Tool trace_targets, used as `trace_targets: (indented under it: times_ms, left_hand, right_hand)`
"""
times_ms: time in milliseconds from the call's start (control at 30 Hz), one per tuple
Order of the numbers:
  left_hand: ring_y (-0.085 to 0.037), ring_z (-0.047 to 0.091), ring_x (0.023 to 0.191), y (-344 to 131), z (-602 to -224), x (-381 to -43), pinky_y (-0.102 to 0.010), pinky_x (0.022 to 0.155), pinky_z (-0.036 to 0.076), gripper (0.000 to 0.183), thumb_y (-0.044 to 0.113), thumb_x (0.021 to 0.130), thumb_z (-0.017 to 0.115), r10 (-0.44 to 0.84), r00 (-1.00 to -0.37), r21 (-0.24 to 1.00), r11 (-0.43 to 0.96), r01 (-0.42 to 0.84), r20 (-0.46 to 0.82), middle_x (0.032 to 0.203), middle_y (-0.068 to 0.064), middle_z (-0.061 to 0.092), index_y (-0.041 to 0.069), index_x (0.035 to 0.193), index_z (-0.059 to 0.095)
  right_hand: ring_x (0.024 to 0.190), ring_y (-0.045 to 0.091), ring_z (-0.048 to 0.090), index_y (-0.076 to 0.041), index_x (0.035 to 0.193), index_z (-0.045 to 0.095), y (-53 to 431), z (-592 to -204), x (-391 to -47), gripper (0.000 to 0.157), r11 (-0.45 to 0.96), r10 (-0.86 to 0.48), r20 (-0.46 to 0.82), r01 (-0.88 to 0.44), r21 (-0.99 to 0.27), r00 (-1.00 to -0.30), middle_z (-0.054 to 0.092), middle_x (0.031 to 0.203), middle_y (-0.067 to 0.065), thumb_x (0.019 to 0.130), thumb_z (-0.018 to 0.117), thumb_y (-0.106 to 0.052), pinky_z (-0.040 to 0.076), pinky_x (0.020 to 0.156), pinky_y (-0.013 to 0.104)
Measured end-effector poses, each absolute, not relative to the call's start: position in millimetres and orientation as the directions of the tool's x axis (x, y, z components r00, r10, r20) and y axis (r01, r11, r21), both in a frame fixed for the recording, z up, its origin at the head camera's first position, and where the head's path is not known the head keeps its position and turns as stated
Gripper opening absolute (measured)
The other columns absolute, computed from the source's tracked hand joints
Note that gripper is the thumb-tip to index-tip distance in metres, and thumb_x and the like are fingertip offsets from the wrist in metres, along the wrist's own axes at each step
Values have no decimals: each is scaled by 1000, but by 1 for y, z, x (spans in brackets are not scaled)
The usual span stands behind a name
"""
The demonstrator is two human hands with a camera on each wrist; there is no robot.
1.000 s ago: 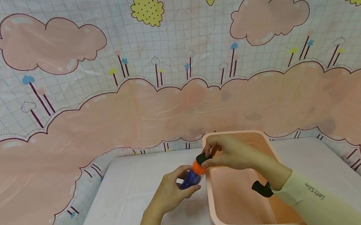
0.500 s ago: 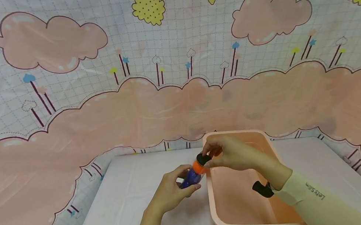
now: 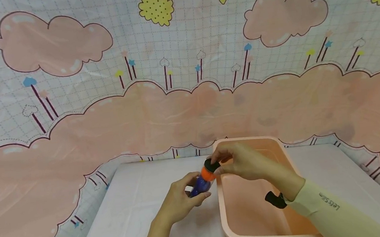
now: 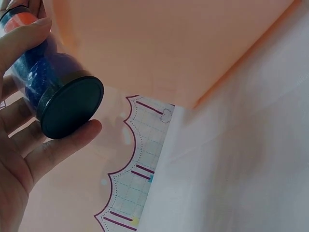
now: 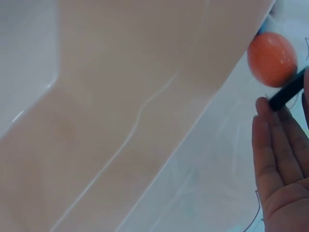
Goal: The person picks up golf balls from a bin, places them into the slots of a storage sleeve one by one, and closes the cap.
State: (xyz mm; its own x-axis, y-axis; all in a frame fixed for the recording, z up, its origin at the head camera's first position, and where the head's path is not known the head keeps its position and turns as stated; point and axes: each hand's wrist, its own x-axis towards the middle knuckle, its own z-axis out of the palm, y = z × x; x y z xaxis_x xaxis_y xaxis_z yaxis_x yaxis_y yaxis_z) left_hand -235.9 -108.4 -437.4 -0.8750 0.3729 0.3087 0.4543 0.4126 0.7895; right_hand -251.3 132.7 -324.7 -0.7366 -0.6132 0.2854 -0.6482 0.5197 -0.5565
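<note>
An hourglass (image 3: 202, 183) with black end caps is held tilted just left of the tub's rim, apart from the table. One of its bulbs is blue, the other orange. My left hand (image 3: 175, 201) grips the blue bulb, thumb on the near side. In the left wrist view the round black cap (image 4: 72, 107) at the lower end faces the camera, with a finger under it. My right hand (image 3: 246, 162) pinches the upper cap between thumb and fingers. From the right wrist, the orange bulb (image 5: 273, 59) and the cap's edge show; part of that hand is cut off.
A peach plastic tub (image 3: 224, 216) stands on the white table (image 3: 131, 219), under my right forearm; its visible floor is bare. Behind the table hangs a printed cloth (image 3: 162, 121) with clouds. A black wrist mount (image 3: 276, 199) on my right arm hangs over the tub.
The hourglass and my right hand have shifted slightly up and to the left. More of the upper black cap's flat face shows than a second ago. Both hands keep their hold.
</note>
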Motion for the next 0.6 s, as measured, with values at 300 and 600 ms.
trace_targets:
  times_ms: [300,600]
  left_hand:
    - [-11,66,101,-104,-435,-234,-25,77,57,52,44,82,75,327,-851,773,368,516,412,116,9,67,42,129,53]
    - [-13,65,104,-93,-434,-231,-25,73,57,54,40,84,74,237,-830,754,345,558,505,121,6,67,37,134,54]
  right_hand:
    - [107,9,67,-22,107,67,131,-326,-251,26,434,-621,332,-663,-610,-711,65,115,-7,83,75,-18,52,94,28]
    - [114,11,63,-21,122,68,129,-326,-250,35,370,-594,386,-666,-648,-706,65,125,-5,87,70,-24,53,93,26]
